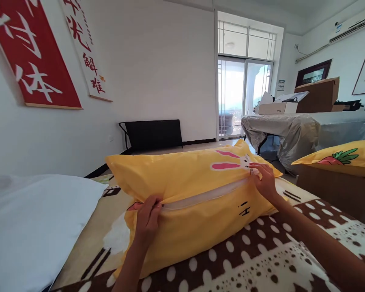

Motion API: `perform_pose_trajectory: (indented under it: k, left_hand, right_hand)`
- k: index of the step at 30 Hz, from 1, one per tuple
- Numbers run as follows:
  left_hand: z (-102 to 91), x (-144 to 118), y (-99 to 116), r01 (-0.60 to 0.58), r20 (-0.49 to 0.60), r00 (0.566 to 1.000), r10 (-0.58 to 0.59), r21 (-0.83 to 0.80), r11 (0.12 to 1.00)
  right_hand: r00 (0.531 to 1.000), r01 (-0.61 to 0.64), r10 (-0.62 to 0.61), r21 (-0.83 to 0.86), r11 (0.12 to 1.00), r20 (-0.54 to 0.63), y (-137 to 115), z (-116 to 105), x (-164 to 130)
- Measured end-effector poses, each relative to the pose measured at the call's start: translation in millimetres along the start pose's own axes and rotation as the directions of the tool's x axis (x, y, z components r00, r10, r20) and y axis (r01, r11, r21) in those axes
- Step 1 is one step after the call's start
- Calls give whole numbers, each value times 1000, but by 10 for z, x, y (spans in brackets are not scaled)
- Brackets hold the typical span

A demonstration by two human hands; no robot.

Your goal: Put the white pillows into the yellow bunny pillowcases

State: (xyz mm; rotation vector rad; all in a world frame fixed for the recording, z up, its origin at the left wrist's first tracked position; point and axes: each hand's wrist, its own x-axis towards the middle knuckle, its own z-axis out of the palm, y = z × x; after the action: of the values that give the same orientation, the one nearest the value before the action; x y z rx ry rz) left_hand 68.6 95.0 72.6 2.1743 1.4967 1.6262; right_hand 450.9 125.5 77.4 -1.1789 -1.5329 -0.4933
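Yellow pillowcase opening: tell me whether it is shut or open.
Open: a white strip of pillow shows through the yellow rabbit-print pillowcase between left hand and right hand.

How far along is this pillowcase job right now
Done: the pillow already sits inside the yellow pillowcase. In hand: the left hand pinches one end of the opening and the right hand the other. Left: a white strip still shows between them, so the opening isn't closed.

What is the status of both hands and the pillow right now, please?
Left hand fingers pinching the yellow pillowcase at its open seam. Right hand gripping the far end. White inner pillow showing through. Nothing in the way.
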Motion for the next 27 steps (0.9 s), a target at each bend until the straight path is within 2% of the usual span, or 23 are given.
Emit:
perform_pose_trajectory:
  k: [2, 3, 4, 5, 6, 8, 9, 10, 11, 14, 17, 21, 27]
  left_hand:
    - [-55, 32, -1, 35, 66, 997, -31, -51, 998]
    - [-85, 41, 3, 44, 107, 994, -37, -67, 997]
    - [-117, 44, 9, 52, 149, 988, -40, -76, 996]
    - [-150, 39, 19, 59, 190, 981, -44, -77, 995]
    - [-183, 30, 34, 66, 228, 973, -48, -72, 995]
    - [-244, 1, 79, 77, 282, 958, -57, -59, 995]
    - [-269, -15, 107, 79, 303, 951, -60, -53, 995]
    - [-289, -31, 136, 80, 323, 944, -62, -43, 996]
    - [-303, -44, 166, 78, 340, 939, -63, -33, 996]
    - [-326, -64, 232, 75, 379, 923, -67, -5, 997]
    - [-342, -64, 247, 81, 394, 917, -65, -25, 996]
    - [-363, -61, 227, 73, 399, 916, -54, -34, 997]
    - [-334, -62, 224, 67, 400, 915, -41, -50, 997]
  right_hand:
    - [996, 90, -92, 143, 986, 5, -590, 37, 71]
    - [982, 153, -175, 225, 962, 77, -913, 61, 95]
    - [942, 208, -272, 294, 933, 196, -1230, 89, 108]
    - [878, 261, -363, 325, 909, 311, -1525, 122, 105]
    - [813, 290, -400, 303, 908, 423, -1784, 163, 88]
    - [702, 317, -397, 239, 918, 591, -2163, 266, 7]
    - [675, 306, -363, 204, 930, 642, -2280, 326, -51]
    - [675, 275, -324, 181, 944, 663, -2354, 390, -117]
    - [696, 228, -284, 173, 958, 659, -2392, 453, -187]
    - [813, 68, -188, 231, 971, 552, -2380, 611, -372]
    - [871, 4, -169, 336, 942, 462, -2320, 710, -482]
    - [921, 60, -196, 373, 926, 337, -2291, 805, -539]
    - [941, 165, -274, 437, 884, 200, -2278, 874, -562]
